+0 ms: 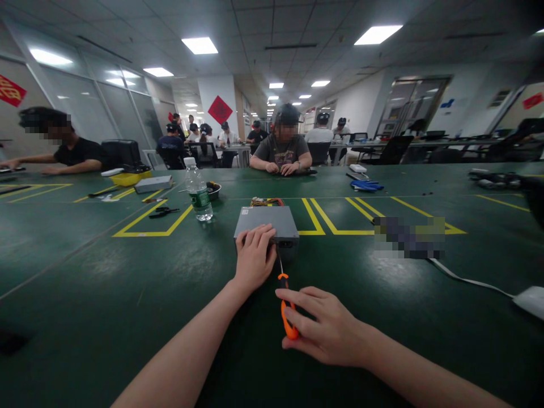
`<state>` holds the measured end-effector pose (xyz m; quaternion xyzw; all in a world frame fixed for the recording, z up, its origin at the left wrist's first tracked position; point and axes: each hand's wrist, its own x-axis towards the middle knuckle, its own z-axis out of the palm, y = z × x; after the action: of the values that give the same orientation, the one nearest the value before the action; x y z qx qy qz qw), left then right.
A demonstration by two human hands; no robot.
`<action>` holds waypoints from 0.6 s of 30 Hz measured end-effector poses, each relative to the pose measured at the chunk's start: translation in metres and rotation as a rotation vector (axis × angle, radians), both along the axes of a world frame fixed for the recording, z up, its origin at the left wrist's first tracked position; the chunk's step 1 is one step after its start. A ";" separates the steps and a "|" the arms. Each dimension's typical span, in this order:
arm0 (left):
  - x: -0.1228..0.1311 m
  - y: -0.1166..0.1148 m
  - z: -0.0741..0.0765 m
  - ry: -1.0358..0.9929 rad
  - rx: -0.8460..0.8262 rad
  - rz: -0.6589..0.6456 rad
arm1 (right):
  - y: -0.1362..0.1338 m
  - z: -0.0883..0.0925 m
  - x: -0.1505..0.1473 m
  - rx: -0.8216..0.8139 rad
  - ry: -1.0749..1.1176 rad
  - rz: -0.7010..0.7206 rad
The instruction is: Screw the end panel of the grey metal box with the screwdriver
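Grey metal box, 12 o'clock on table: prob. heavyish, stiff, smooth; grip both sides. L hand loosely spread over near edge; R hand curled rd screwdriver, ~6 o'clock

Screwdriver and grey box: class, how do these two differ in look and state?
The screwdriver is slim, its handle orange and black; the grey box is broad and flat-topped. The right hand grips the screwdriver, while the left hand rests on the grey box. Hands touch both.
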<state>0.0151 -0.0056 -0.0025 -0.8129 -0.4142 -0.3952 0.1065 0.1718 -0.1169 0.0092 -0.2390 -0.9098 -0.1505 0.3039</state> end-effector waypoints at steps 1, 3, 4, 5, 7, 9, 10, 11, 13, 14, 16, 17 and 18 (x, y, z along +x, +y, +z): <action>0.000 0.000 0.000 0.000 -0.001 -0.001 | 0.001 -0.002 0.001 -0.007 0.033 0.003; 0.000 0.000 0.000 -0.002 -0.001 -0.001 | 0.001 -0.004 0.003 -0.046 0.080 -0.011; 0.000 0.001 0.000 -0.003 -0.001 0.000 | 0.001 -0.004 0.004 -0.072 0.082 -0.020; 0.000 0.001 0.000 -0.004 -0.001 0.001 | 0.000 -0.003 0.005 -0.097 0.065 -0.025; 0.000 0.001 0.000 -0.005 0.000 0.002 | -0.003 0.002 0.005 -0.133 -0.019 -0.024; 0.000 0.001 0.000 -0.004 -0.001 0.002 | -0.005 0.009 0.003 -0.152 -0.117 -0.036; 0.001 0.001 0.000 -0.004 -0.002 0.001 | -0.007 0.011 0.002 -0.156 -0.147 -0.047; 0.001 0.001 0.000 -0.005 -0.003 0.001 | -0.007 0.013 0.001 -0.157 -0.161 -0.059; 0.001 0.001 0.000 -0.007 -0.004 0.000 | -0.007 0.013 -0.001 -0.139 -0.140 -0.069; 0.001 0.001 0.000 -0.009 -0.003 0.000 | -0.006 0.012 -0.002 -0.124 -0.112 -0.061; 0.001 0.001 0.000 -0.011 0.000 -0.001 | -0.004 0.007 -0.005 -0.107 -0.044 -0.051; 0.001 0.000 0.000 -0.010 0.001 -0.002 | -0.004 0.005 -0.007 -0.109 -0.009 -0.048; 0.000 0.000 0.000 -0.009 0.003 -0.003 | -0.003 0.003 -0.008 -0.121 0.018 -0.052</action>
<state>0.0156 -0.0054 -0.0026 -0.8116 -0.4128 -0.3997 0.1053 0.1641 -0.1199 0.0119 -0.2818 -0.9080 -0.1009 0.2931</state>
